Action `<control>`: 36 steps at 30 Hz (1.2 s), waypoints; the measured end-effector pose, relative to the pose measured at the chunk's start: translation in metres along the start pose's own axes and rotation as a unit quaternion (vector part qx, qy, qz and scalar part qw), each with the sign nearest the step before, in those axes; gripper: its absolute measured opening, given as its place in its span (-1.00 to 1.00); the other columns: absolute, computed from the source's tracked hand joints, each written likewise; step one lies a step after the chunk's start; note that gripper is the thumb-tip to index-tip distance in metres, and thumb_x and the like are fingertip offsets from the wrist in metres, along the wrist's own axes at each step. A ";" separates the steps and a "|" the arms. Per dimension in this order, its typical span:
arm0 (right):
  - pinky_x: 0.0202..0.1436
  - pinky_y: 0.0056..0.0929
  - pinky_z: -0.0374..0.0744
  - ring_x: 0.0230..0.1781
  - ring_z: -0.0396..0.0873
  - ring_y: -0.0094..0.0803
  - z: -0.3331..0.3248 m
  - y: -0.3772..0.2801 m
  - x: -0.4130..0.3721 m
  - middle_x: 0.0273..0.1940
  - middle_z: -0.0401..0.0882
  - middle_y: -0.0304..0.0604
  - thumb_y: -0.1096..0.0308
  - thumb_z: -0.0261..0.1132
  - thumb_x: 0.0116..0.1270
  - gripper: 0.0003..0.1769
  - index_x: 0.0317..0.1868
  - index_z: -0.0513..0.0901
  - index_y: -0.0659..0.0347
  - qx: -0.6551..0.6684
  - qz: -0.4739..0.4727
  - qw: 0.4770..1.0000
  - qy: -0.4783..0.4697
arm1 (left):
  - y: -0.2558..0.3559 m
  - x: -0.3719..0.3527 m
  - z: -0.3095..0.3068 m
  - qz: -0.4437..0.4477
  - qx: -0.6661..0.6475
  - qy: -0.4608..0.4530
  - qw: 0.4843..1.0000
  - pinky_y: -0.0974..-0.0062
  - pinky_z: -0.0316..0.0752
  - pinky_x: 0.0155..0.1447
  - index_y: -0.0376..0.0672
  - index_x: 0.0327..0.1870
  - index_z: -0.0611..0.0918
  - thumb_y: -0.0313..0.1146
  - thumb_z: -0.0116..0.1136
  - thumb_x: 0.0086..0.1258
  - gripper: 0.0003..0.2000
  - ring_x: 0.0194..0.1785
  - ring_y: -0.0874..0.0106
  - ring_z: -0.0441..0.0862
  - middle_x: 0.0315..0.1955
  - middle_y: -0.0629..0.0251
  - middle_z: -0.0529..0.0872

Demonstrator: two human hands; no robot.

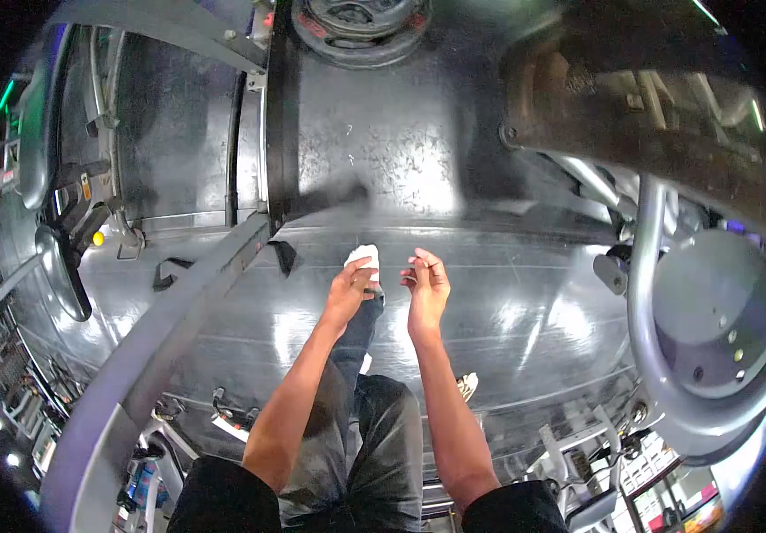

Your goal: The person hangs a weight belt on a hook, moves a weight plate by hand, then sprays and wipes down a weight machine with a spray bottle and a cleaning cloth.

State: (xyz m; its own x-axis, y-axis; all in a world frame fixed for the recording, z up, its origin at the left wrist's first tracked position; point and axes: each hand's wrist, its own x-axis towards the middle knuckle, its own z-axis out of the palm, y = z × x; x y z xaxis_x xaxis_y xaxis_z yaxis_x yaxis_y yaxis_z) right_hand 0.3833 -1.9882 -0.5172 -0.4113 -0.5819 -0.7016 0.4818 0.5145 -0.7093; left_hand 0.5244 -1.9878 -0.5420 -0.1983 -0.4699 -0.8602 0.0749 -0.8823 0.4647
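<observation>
Both of my hands reach forward over the dark floor, apart from each other. My left hand [349, 289] has its fingers spread in front of a white shoe [366, 256], and nothing shows in its grasp. To the right, my right hand [427, 286] is raised with its fingers loosely curled and partly apart, holding nothing visible. Below the hands are my legs in dark grey trousers [387, 435]. A second, patterned shoe [467, 385] shows beside my right forearm.
A long grey metal beam [170, 311] slants across the left side. Weight plates [363, 31] lie at the top. On the right stand a curved grey tube frame [645, 293] and a round grey disc [711, 306]. Gym machines line the lower edges.
</observation>
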 end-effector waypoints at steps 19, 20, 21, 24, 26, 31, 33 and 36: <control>-0.30 -0.59 0.49 -0.35 0.52 -0.59 -0.148 0.152 -0.181 -0.19 0.56 -0.28 0.33 0.12 0.47 -0.79 0.00 0.56 0.22 0.101 0.009 0.989 0.104 | -0.171 -0.123 -0.036 -0.028 0.152 -0.081 0.985 0.32 0.51 0.09 -0.08 0.28 0.42 -0.17 -0.05 0.52 -0.61 0.08 0.32 0.57 0.12 0.15 0.55; -0.30 -0.58 0.50 -0.35 0.52 -0.58 -0.157 0.160 -0.191 -0.19 0.57 -0.26 0.35 0.11 0.47 -0.79 0.00 0.56 0.22 0.126 0.013 0.985 0.116 | -0.175 -0.127 -0.030 -0.030 0.169 -0.094 0.981 0.32 0.50 0.09 -0.08 0.29 0.41 -0.16 -0.05 0.52 -0.60 0.08 0.33 0.56 0.12 0.15 0.55; -0.30 -0.58 0.50 -0.35 0.52 -0.58 -0.167 0.167 -0.202 -0.19 0.57 -0.26 0.35 0.11 0.47 -0.79 0.00 0.56 0.22 0.139 0.008 0.981 0.133 | -0.180 -0.131 -0.024 -0.033 0.185 -0.108 0.976 0.32 0.50 0.09 -0.08 0.29 0.41 -0.16 -0.05 0.52 -0.60 0.08 0.33 0.56 0.12 0.15 0.55; -0.32 -0.58 0.51 -0.37 0.52 -0.57 -0.197 0.182 -0.231 -0.19 0.58 -0.25 0.38 0.10 0.46 -0.80 0.00 0.56 0.22 0.180 0.003 0.969 0.172 | -0.193 -0.143 0.004 -0.030 0.235 -0.150 0.960 0.38 0.51 0.05 -0.11 0.28 0.41 -0.20 -0.03 0.51 -0.61 0.05 0.34 0.57 0.09 0.17 0.57; -0.32 -0.58 0.51 -0.37 0.52 -0.57 -0.218 0.192 -0.251 -0.19 0.58 -0.25 0.39 0.09 0.45 -0.80 0.00 0.56 0.22 0.204 0.002 0.957 0.208 | -0.205 -0.151 0.024 -0.036 0.277 -0.185 0.942 0.37 0.50 0.07 -0.11 0.30 0.39 -0.17 -0.04 0.51 -0.59 0.07 0.34 0.56 0.10 0.17 0.56; -0.29 -0.56 0.50 -0.35 0.51 -0.60 -0.265 0.223 -0.289 -0.17 0.56 -0.29 0.36 0.11 0.45 -0.78 0.04 0.54 0.19 0.280 0.016 0.920 0.272 | -0.240 -0.173 0.070 -0.067 0.363 -0.252 0.895 0.36 0.49 0.10 -0.13 0.32 0.36 -0.15 -0.06 0.51 -0.56 0.08 0.35 0.55 0.12 0.18 0.55; -0.28 -0.57 0.50 -0.35 0.51 -0.60 -0.285 0.235 -0.301 -0.15 0.56 -0.29 0.36 0.12 0.44 -0.77 0.04 0.54 0.18 0.311 0.013 0.902 0.300 | -0.258 -0.182 0.090 -0.080 0.390 -0.274 0.875 0.37 0.49 0.10 -0.14 0.31 0.36 -0.15 -0.07 0.51 -0.56 0.09 0.36 0.55 0.12 0.19 0.55; -0.27 -0.56 0.50 -0.32 0.52 -0.58 -0.314 0.263 -0.313 -0.17 0.54 -0.31 0.32 0.16 0.42 -0.72 0.10 0.52 0.14 0.349 0.011 0.873 0.341 | -0.290 -0.189 0.116 -0.106 0.453 -0.293 0.835 0.39 0.50 0.08 -0.13 0.29 0.40 -0.14 -0.08 0.51 -0.59 0.08 0.37 0.56 0.12 0.21 0.55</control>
State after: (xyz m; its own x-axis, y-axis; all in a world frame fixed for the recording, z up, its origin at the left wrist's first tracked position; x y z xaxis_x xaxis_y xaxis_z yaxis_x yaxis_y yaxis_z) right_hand 0.3954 -1.4727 -0.5061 -0.6461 0.0551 -0.7613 0.7518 -0.1262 -0.6472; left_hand 0.4269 -1.6400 -0.4896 -0.5764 0.0228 -0.8169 -0.7411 -0.4358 0.5107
